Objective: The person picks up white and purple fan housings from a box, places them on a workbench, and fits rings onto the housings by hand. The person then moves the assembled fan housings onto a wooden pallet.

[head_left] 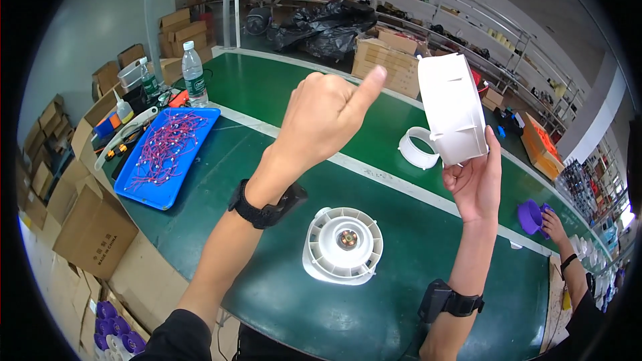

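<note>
My right hand (471, 184) holds up a white plastic cylindrical housing (451, 110), gripping its lower edge with the thumb and fingers. Raised over the middle of the table, my left hand (328, 110) has its fingers curled in and its thumb stretched out towards the housing, without touching it. The inside of that fist is turned away, so anything in it is hidden. Below and between my forearms, a round white fan-like base (343, 246) with a ribbed rim and a copper-coloured centre sits on the green table. A white ring (418, 149) rests on the green strip beyond, left of my right hand.
On the left lies a blue tray (167, 194) of red wires, with a water bottle (194, 77) behind it. Another person's hand (554, 226) holds a purple ring-shaped part (530, 216) at the right. Cardboard boxes (97, 234) stand beside the table's left edge.
</note>
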{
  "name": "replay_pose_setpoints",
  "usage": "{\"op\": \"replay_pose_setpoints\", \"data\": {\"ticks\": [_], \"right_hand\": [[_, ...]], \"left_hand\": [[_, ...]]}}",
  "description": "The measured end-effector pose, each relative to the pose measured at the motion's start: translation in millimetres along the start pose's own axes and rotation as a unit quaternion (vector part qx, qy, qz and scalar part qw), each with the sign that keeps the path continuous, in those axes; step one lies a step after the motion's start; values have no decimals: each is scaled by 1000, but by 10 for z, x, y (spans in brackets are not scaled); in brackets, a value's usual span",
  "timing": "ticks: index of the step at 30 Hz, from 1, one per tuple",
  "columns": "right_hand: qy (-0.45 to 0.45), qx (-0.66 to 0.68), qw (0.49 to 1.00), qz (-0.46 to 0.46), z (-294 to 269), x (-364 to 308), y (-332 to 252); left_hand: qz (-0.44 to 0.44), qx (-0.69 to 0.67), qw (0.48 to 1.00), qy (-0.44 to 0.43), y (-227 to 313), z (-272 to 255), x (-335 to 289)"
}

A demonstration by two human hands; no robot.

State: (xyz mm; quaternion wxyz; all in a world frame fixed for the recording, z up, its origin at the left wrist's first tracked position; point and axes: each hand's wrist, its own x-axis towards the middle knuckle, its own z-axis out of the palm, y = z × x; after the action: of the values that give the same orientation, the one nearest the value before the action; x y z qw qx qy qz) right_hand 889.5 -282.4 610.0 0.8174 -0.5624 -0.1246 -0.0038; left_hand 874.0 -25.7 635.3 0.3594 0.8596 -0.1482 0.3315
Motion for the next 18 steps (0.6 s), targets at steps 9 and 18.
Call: {"op": "replay_pose_setpoints", "data": {"ticks": [9,18], "right_hand": [[5,6,1000,-7,52,-23,-10],[-5,32,999,-5,104,-44,19]], "left_hand": [[-109,-461,871,-127,18,-147,56],[-71,-358,927,-84,79,-82,-11]]}}
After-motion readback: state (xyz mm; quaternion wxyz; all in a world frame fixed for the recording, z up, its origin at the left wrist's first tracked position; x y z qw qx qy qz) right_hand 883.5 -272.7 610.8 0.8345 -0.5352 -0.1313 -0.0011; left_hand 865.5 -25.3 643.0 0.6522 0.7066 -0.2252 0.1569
